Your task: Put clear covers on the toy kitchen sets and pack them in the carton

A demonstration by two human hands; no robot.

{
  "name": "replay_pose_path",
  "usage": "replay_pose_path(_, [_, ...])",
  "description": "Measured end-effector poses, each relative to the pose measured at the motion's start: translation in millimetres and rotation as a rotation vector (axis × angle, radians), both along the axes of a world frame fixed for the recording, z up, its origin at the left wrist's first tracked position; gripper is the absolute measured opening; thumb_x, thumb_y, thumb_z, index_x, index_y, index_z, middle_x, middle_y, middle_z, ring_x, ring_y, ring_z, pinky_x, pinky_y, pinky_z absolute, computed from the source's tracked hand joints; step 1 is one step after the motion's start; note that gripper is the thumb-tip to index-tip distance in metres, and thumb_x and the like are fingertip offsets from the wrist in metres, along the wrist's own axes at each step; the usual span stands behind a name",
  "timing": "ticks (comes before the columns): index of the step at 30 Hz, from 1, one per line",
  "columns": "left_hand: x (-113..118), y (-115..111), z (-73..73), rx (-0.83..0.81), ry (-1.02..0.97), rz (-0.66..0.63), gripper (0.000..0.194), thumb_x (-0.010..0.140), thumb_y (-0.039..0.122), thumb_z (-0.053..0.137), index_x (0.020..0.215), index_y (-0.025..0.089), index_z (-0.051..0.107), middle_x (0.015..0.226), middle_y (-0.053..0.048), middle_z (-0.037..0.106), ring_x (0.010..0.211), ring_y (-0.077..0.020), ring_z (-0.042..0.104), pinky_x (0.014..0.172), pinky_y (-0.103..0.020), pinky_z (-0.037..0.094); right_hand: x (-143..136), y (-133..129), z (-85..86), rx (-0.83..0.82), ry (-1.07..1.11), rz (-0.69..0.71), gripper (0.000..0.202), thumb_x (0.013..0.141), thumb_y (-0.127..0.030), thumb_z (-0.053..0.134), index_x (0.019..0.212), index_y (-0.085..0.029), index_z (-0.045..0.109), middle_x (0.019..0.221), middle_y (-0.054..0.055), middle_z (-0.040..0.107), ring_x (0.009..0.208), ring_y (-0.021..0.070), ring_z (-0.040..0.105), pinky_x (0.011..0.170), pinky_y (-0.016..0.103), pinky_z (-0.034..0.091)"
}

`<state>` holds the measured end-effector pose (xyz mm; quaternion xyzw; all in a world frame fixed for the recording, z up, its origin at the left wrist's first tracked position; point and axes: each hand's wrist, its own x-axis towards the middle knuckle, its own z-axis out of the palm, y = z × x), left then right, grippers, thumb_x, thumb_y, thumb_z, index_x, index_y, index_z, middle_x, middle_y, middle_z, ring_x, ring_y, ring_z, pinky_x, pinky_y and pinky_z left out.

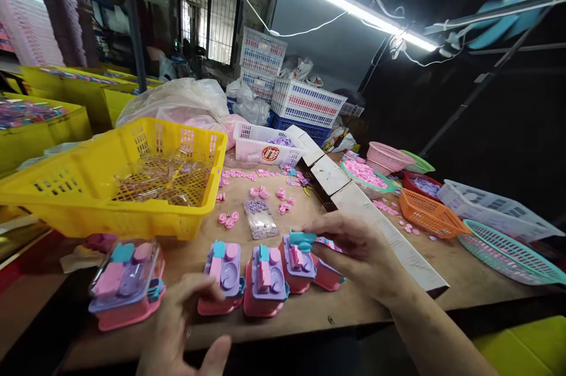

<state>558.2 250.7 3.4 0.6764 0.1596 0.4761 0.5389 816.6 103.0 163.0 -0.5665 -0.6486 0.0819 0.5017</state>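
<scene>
A row of pink toy boxes with purple tops runs along the table's near side. My right hand (360, 252) is at the right end, its thumb and fingers around a teal piece (303, 238) on top of one toy box (298, 264). Just in front of the leftmost box of that group (227, 273) is my left hand (186, 323), blurred, fingers apart and nothing between them. Another toy box (266, 279) stands between the hands. Farther left sits a toy box under a clear cover (128, 282). A bag of small purple parts (260, 218) lies behind the row.
A yellow basket (212, 187) with clear parts stands at the left. Pink wheel-like pieces (229, 220) are scattered mid-table. A long white box edge (380, 223) slants along the right, with an orange basket (431, 215) and a teal basket (508, 252) beyond it.
</scene>
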Motion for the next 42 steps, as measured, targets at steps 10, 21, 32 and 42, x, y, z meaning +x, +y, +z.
replay_pose_path(10, [13, -45, 96.2, -0.432, -0.138, -0.59, 0.038, 0.098, 0.045, 0.091, 0.129, 0.029, 0.075, 0.118, -0.005, 0.077, 0.115, -0.0195, 0.078, 0.099, -0.024, 0.067, -76, -31, -34.1, 0.2, -0.244, 0.046, 0.035, 0.101, 0.001, 0.071, 0.118, -0.026, 0.084, 0.153, 0.008, 0.063, 0.133, 0.0206, 0.074, 0.108, 0.03, 0.069])
replay_pose_path(21, [-5, -53, 103.5, -0.574, -0.014, -0.666, 0.067, 0.088, 0.044, 0.101, 0.141, 0.019, 0.067, 0.106, -0.01, 0.085, 0.092, -0.0212, 0.086, 0.086, -0.025, 0.07, -87, -48, -39.3, 0.259, -0.179, -0.084, 0.041, 0.101, -0.005, 0.077, 0.13, -0.034, 0.083, 0.129, 0.006, 0.07, 0.117, 0.0184, 0.073, 0.091, 0.028, 0.069])
replay_pose_path(32, [-7, -57, 87.7, -0.415, 0.055, -0.57, 0.055, 0.096, 0.05, 0.092, 0.139, 0.022, 0.071, 0.115, -0.009, 0.082, 0.106, -0.0245, 0.082, 0.097, -0.031, 0.068, -93, -59, -51.9, 0.214, -0.211, -0.138, 0.037, 0.098, -0.017, 0.084, 0.13, -0.034, 0.078, 0.133, 0.008, 0.069, 0.122, 0.0224, 0.073, 0.101, 0.033, 0.068])
replay_pose_path(42, [-18, -39, 63.8, -0.108, 0.352, -0.603, 0.036, 0.107, 0.057, 0.073, 0.105, 0.022, 0.077, 0.102, -0.006, 0.077, 0.096, -0.0209, 0.074, 0.087, -0.026, 0.062, -94, -61, -72.8, 0.16, -0.372, -0.03, 0.023, 0.105, -0.027, 0.08, 0.127, -0.025, 0.077, 0.133, 0.012, 0.072, 0.126, 0.023, 0.072, 0.108, 0.037, 0.063])
